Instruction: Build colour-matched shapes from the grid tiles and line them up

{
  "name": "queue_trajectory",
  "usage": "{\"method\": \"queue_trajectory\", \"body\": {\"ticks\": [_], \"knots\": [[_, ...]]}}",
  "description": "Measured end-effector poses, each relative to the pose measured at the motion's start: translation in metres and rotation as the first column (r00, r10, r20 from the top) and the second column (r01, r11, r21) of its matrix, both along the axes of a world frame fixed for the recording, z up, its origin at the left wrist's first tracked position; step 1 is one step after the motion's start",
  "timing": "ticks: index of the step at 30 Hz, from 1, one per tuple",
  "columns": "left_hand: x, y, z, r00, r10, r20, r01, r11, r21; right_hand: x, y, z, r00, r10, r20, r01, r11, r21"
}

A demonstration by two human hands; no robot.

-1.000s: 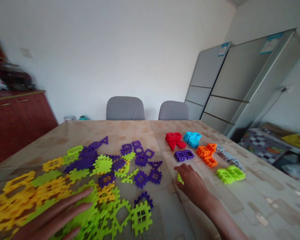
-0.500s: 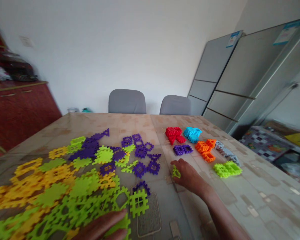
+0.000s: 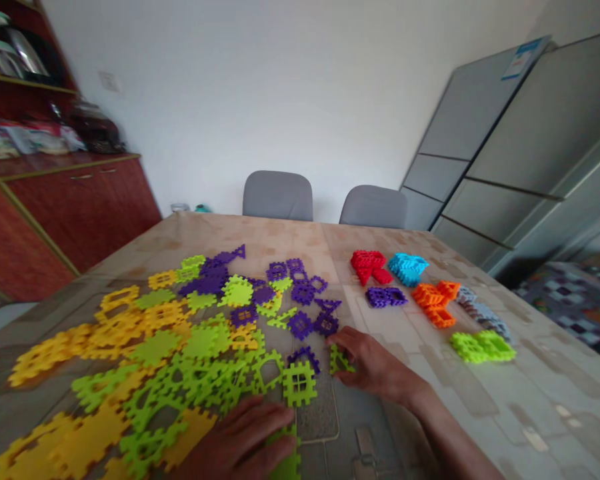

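In the head view, my right hand [image 3: 367, 363] pinches a small light-green triangular interlocking tile [image 3: 340, 360] just right of the purple tiles [image 3: 303, 325]. At the bottom middle, my left hand [image 3: 253, 437] has its fingers over a green tile [image 3: 287, 460]. That tile is partly hidden by the fingers and cut off by the frame edge. Loose green tiles [image 3: 200, 383] lie beside my left hand, mixed with yellow tiles [image 3: 87, 430]. A green square window tile [image 3: 300, 385] rests between my two hands.
At the right stand grouped red [image 3: 367, 262], blue [image 3: 407, 268], orange [image 3: 435, 301], grey [image 3: 483, 313], green [image 3: 483, 345] and purple pieces [image 3: 386, 297]. Two grey chairs [image 3: 277, 195] are behind the table [image 3: 380, 413]. A red cabinet [image 3: 80, 213] is at the left.
My right hand has come back left and nearer with the green triangular tile, towards the loose pile. The view has turned left. My left hand stays near the same green tile.
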State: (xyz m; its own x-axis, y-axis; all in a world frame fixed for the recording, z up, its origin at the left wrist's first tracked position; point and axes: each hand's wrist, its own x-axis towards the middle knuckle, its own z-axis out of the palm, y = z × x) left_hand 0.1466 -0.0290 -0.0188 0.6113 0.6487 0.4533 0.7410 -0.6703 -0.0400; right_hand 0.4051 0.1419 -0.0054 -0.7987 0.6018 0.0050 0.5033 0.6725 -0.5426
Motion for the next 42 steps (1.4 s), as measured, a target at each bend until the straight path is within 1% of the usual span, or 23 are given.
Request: {"method": "queue_trajectory", "body": {"ticks": [2,5,8,10,12,14,16,18,21,23,28,30,34,37,40,42], "knots": [[-0.005,0.002,0.001,0.997,0.061,0.038,-0.061,0.998,0.012,-0.003,-0.001,-0.001,1.000,0.023,-0.020,-0.023,1.000,-0.010],[-0.019,0.005,-0.009,0.977,0.179,0.120,-0.183,0.983,0.027,-0.009,-0.004,-0.002,1.000,0.004,-0.016,-0.004,1.000,0.007],[-0.035,0.010,-0.016,0.946,0.280,0.165,-0.280,0.960,-0.028,-0.016,-0.007,-0.004,0.995,-0.101,-0.013,0.102,0.992,0.074],[-0.041,0.011,-0.015,0.938,0.303,0.170,-0.294,0.953,-0.079,-0.019,-0.008,-0.006,0.983,-0.178,-0.033,0.181,0.977,0.117],[-0.041,0.011,-0.011,0.943,0.284,0.175,-0.267,0.957,-0.113,-0.021,-0.010,-0.006,0.977,-0.200,-0.072,0.209,0.968,0.142],[-0.036,0.009,-0.006,0.957,0.228,0.181,-0.206,0.969,-0.134,-0.024,-0.015,-0.006,0.977,-0.166,-0.131,0.185,0.971,0.149],[-0.029,0.006,0.000,0.974,0.154,0.167,-0.124,0.976,-0.177,-0.027,-0.022,-0.005,0.979,-0.087,-0.183,0.113,0.984,0.136],[-0.023,0.003,0.004,0.987,0.095,0.130,-0.061,0.968,-0.244,-0.031,-0.030,-0.004,0.979,0.010,-0.206,0.014,0.993,0.116],[-0.019,-0.001,0.008,0.994,0.069,0.083,-0.040,0.948,-0.315,-0.037,-0.039,-0.004,0.970,0.137,-0.199,-0.118,0.987,0.105],[-0.019,-0.001,0.011,0.995,0.058,0.076,-0.031,0.946,-0.322,-0.039,-0.042,-0.005,0.968,0.178,-0.177,-0.161,0.981,0.108],[-0.017,-0.001,0.020,0.999,0.016,0.035,-0.004,0.947,-0.320,-0.042,-0.043,-0.008,0.977,0.177,-0.118,-0.162,0.978,0.131],[-0.017,0.000,0.021,1.000,0.005,0.020,0.002,0.949,-0.316,-0.042,-0.042,-0.008,0.979,0.173,-0.107,-0.157,0.978,0.138],[-0.020,0.000,0.014,1.000,0.012,0.013,-0.007,0.952,-0.305,-0.043,-0.040,-0.009,0.971,0.197,-0.133,-0.178,0.974,0.143],[-0.021,0.001,0.009,0.998,0.016,0.058,0.003,0.953,-0.303,-0.046,-0.042,-0.010,0.963,0.212,-0.165,-0.191,0.973,0.132],[-0.021,0.002,0.009,0.997,0.009,0.080,0.014,0.962,-0.273,-0.048,-0.044,-0.009,0.952,0.237,-0.194,-0.218,0.969,0.115],[-0.020,0.002,0.011,0.997,0.002,0.078,0.016,0.973,-0.232,-0.045,-0.041,-0.008,0.951,0.235,-0.203,-0.213,0.969,0.127]]}}
